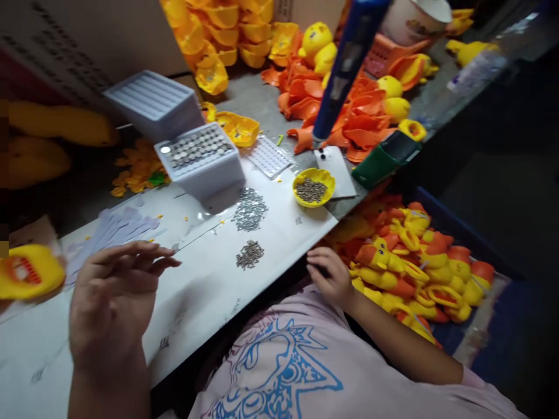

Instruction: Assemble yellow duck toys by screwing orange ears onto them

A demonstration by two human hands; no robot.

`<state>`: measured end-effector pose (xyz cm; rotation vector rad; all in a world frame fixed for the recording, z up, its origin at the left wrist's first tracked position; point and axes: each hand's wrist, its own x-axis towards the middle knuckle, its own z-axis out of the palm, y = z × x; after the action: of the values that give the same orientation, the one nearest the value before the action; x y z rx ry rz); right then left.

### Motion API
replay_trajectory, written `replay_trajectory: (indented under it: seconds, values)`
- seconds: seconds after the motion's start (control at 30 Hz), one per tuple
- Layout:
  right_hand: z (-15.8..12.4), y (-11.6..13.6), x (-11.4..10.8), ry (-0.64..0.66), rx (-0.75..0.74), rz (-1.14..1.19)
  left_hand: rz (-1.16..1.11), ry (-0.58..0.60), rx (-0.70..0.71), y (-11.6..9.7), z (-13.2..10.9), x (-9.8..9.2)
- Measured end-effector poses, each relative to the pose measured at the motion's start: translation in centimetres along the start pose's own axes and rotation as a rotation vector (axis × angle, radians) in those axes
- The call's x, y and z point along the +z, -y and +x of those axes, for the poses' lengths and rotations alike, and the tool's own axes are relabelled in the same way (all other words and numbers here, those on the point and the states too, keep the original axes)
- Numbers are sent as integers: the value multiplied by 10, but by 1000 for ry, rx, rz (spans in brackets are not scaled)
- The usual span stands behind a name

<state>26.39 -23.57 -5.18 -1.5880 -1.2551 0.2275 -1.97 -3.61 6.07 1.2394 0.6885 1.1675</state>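
My left hand [116, 302] is raised over the white work surface [205, 297], palm turned up and fingers apart, with nothing in it. Near the table's front edge, my right hand [329, 276] hovers by my shirt with its fingers loosely curled and apart; nothing shows in it. Between the hands lie a pile of silvery small parts [250, 209] and a smaller pile of brownish screws [250, 255]. A yellow bowl [331, 195] holds more screws. White strips of paper [113, 230] lie beyond my left hand.
White trays [218, 169] of round cells stand at the back. A blue electric screwdriver [345, 70] hangs over orange and yellow plastic parts [305, 96]. A green container [379, 160] sits at the table edge. Right of me, a bin holds yellow-orange toys [410, 262]. A yellow toy [32, 270] lies left.
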Motion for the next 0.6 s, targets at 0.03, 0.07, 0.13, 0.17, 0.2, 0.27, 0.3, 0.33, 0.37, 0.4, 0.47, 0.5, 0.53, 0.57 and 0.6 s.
replay_trajectory:
  seconds: [0.03, 0.07, 0.13, 0.17, 0.2, 0.27, 0.3, 0.33, 0.37, 0.4, 0.47, 0.5, 0.53, 0.57, 0.6]
  values:
    - [7, 18, 9, 83, -143, 63, 27, 36, 61, -3, -6, -5]
    - [14, 36, 18, 163, -277, 128, 68, 49, 125, -7, -15, -13]
    - [25, 65, 33, 306, -548, 246, 154, -28, 237, -19, -40, -35]
    - [30, 76, 39, 375, -677, 293, 185, -115, 288, -28, -55, -49]
    - [33, 85, 44, 450, -755, 337, 205, -217, 323, -39, -72, -65]
    - [41, 96, 55, 593, -796, 400, 205, -384, 372, -65, -113, -104]
    - [44, 100, 62, 664, -786, 419, 199, -387, 341, -79, -139, -126]
    - [47, 103, 72, 726, -785, 436, 204, -385, 240, -93, -170, -148]
    - [49, 106, 83, 783, -801, 453, 239, -392, 43, -105, -206, -167]
    - [49, 110, 94, 840, -829, 478, 293, -473, -212, -115, -246, -181]
    - [46, 120, 114, 959, -864, 533, 322, -692, -430, -122, -326, -185]
    - [44, 124, 121, 1021, -867, 549, 329, -800, -493, -119, -361, -176]
    - [42, 129, 126, 1078, -863, 557, 340, -901, -532, -114, -390, -160]
    - [41, 134, 130, 1130, -853, 552, 354, -994, -551, -106, -411, -141]
    - [41, 139, 133, 1170, -842, 538, 375, -1079, -550, -97, -426, -120]
